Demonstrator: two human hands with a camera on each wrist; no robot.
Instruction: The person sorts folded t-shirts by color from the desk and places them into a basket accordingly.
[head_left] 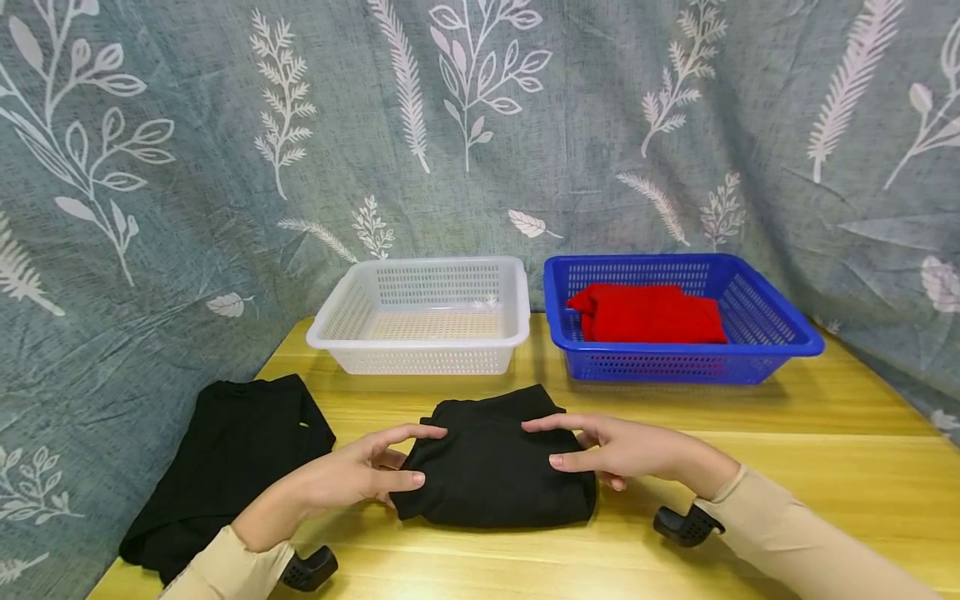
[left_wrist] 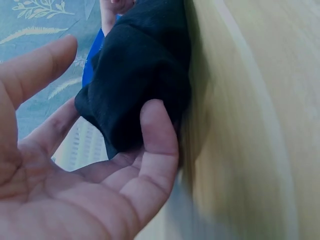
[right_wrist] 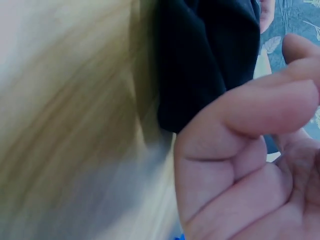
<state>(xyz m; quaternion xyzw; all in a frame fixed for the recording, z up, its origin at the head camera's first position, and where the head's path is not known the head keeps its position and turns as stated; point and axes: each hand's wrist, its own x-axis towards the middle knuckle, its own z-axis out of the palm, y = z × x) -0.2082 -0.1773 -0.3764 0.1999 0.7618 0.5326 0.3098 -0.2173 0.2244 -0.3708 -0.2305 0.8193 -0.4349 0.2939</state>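
A folded black garment (head_left: 495, 475), soft and slightly rumpled, lies on the wooden table in the head view. At its left edge is my left hand (head_left: 360, 475); in the left wrist view its lower fingers (left_wrist: 159, 132) touch the black cloth (left_wrist: 142, 65) while the thumb stands away from it. My right hand (head_left: 633, 450) is at the garment's right edge, index finger and thumb reaching over the top. From the right wrist view, its bent lower fingers (right_wrist: 210, 165) lie beside the cloth (right_wrist: 220, 50). Neither hand visibly pinches the fabric.
Behind the garment stand a white basket (head_left: 427, 357) with nothing visible in it and a blue basket (head_left: 675, 367) holding folded red cloth (head_left: 652, 315). Another black garment (head_left: 232, 450) lies at the table's left edge. A patterned grey-green curtain (head_left: 480, 200) hangs behind the table (head_left: 825, 467).
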